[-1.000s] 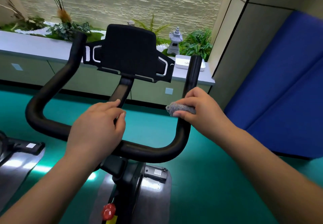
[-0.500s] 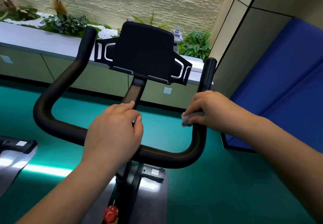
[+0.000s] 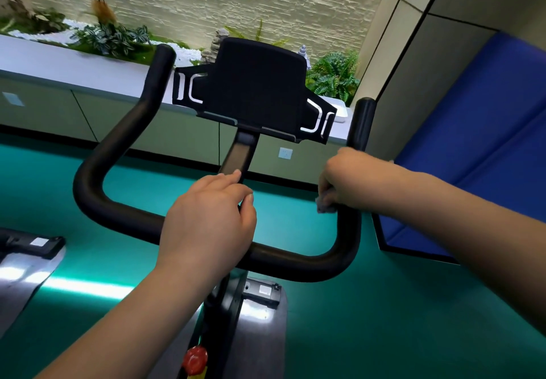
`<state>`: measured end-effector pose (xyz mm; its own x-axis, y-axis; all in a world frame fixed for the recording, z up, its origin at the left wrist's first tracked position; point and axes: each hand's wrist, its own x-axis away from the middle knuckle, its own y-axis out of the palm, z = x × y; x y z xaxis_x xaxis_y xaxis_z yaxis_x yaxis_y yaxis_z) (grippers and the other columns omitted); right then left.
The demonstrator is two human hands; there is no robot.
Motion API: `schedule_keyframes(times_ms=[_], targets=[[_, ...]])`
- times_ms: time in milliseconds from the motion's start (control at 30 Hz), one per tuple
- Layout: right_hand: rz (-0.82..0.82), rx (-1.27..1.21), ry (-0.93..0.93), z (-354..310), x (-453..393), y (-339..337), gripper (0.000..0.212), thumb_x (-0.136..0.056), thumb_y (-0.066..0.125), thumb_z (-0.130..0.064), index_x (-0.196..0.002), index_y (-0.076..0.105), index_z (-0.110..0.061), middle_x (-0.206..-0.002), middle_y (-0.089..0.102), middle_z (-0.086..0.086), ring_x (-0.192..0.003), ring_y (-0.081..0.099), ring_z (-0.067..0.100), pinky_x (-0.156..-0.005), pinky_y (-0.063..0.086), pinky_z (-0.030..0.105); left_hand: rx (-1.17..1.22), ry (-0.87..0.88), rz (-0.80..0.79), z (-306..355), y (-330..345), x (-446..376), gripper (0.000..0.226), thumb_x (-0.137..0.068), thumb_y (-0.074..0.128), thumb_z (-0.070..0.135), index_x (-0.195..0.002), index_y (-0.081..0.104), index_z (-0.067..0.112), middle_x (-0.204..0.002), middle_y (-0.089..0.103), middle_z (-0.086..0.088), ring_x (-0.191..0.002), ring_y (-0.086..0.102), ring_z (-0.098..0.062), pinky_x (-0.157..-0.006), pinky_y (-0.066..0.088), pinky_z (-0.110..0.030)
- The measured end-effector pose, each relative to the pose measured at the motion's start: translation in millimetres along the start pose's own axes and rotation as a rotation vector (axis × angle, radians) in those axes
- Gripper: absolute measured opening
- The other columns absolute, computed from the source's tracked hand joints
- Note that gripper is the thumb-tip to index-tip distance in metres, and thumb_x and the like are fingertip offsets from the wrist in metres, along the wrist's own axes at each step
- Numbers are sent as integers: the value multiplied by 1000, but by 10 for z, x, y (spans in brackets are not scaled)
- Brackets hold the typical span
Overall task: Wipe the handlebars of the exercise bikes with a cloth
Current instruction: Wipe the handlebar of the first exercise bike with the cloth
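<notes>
One black U-shaped padded handlebar, one black flat tablet holder, one small grey cloth, one red round knob, two bare hands: left, right.

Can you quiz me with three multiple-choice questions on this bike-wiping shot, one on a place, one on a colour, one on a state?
1. Where on the handlebar is the cloth?
A. on the right upright
B. on the left upright
C. on the middle of the crossbar

2. What colour is the knob low on the bike frame?
A. green
B. red
C. white

3. What is the left hand doing?
A. hanging free
B. holding the cloth
C. resting on the crossbar

Answers:
1 A, the right hand grips the grey cloth around that upright.
2 B, it shows red below the crossbar.
3 C, it lies over the bar near the centre post, with no cloth.
</notes>
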<state>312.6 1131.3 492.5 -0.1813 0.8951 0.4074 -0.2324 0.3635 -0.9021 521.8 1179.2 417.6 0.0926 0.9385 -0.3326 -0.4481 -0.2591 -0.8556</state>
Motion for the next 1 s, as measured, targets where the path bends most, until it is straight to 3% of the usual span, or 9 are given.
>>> schedule_keyframes(times_ms=[100,233,467,667,767,867,933,1000], targets=[[49,-42,-10,62,5,-22,17,-80,71,-38,-85,76,-22,-77,68,-8,-87,62,17,-79,55,42,3,0,-14,-13,-5,10,22,-87,54,31,-97,73,29,-124,63,12,-117,55,-13,-84,48,-30],[-35,-146,-73,-7,217,100,24,-74,74,-49,-85,77,-27,-77,72,-13,-76,66,3,-77,55,30,18,-11,-20,-38,-5,39,22,-88,53,31,-99,72,30,-126,61,13,-119,54,-12,-85,48,-31],[46,-24,-36,29,58,24,18,-77,72,-37,-83,77,-21,-78,71,-4,-85,66,17,-76,56,40,20,-20,-14,-42,-4,44,24,-88,52,31,-100,71,30,-125,62,15,-118,54,-10,-83,47,-29],[-58,-107,-103,-101,270,176,27,-73,73,-52,-85,77,-28,-77,72,-11,-77,65,7,-76,55,31,35,-24,-3,-52,5,53,23,-89,51,29,-100,71,29,-124,62,15,-119,53,-9,-84,44,-27],[113,-124,-120,-11,315,186,19,-82,67,-42,-91,77,-28,-81,72,-10,-79,62,5,-80,50,28,29,-26,-7,-71,3,55,24,-89,50,30,-100,71,30,-125,61,16,-119,52,-8,-85,43,-25],[326,-173,-160,39,407,264,14,-85,68,-30,-96,77,-28,-64,56,-20,-72,54,-10,-70,39,6,19,-24,-20,-88,-6,77,26,-90,48,32,-103,71,31,-128,59,17,-121,51,-7,-87,44,-26],[377,-293,-197,-2,519,396,11,-81,73,-26,-91,78,-27,-59,49,-25,-71,51,-18,-69,31,-4,13,-16,-25,-99,-15,102,27,-90,48,31,-105,70,31,-129,58,16,-122,51,-8,-91,44,-27],[395,-351,-211,-53,626,536,12,-79,75,-27,-90,78,-32,-67,59,-21,-76,54,-3,-71,31,-1,4,-10,-28,-107,-23,121,28,-90,49,30,-108,70,30,-130,58,15,-123,51,-9,-95,42,-28]])
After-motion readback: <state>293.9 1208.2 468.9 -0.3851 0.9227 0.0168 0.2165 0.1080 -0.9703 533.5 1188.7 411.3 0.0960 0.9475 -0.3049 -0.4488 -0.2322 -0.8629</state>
